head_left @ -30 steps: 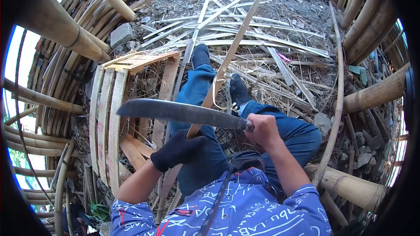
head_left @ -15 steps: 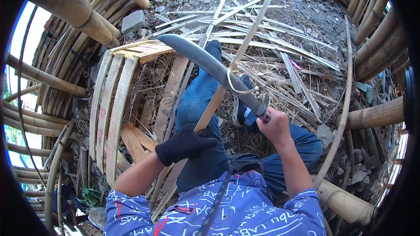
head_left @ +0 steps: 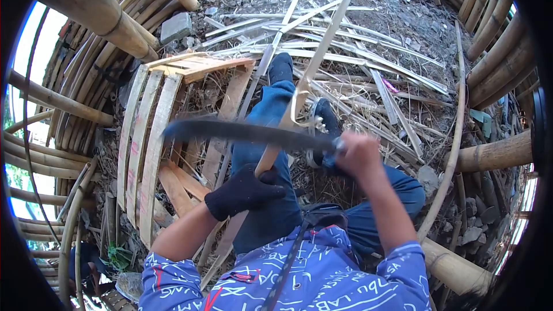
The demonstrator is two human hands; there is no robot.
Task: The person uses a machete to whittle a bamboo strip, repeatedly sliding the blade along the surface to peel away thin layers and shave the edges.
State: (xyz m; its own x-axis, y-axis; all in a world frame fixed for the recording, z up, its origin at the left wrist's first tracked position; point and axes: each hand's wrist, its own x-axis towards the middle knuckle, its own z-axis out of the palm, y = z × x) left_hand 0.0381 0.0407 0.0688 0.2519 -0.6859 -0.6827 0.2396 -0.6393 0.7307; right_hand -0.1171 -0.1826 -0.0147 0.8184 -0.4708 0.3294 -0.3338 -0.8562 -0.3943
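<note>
One view, worn on the head, looks from above the patterned shirt point(head_left: 322, 270), facing forward and steeply down. Its wide, rounded field takes in the left hand point(head_left: 243, 193) and right hand point(head_left: 360, 154) at close range, both right of the slatted crate point(head_left: 156, 161); ground beyond the crate lies farther off, toward the top.

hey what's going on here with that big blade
A seated person grips a large curved blade in the bare right hand. The gloved left hand holds a long bamboo strip over the leg, and the blade lies across it in view, blurred. A thin shaving curls off the strip. More split strips lie on the ground ahead, beside a slatted wooden crate.
</note>
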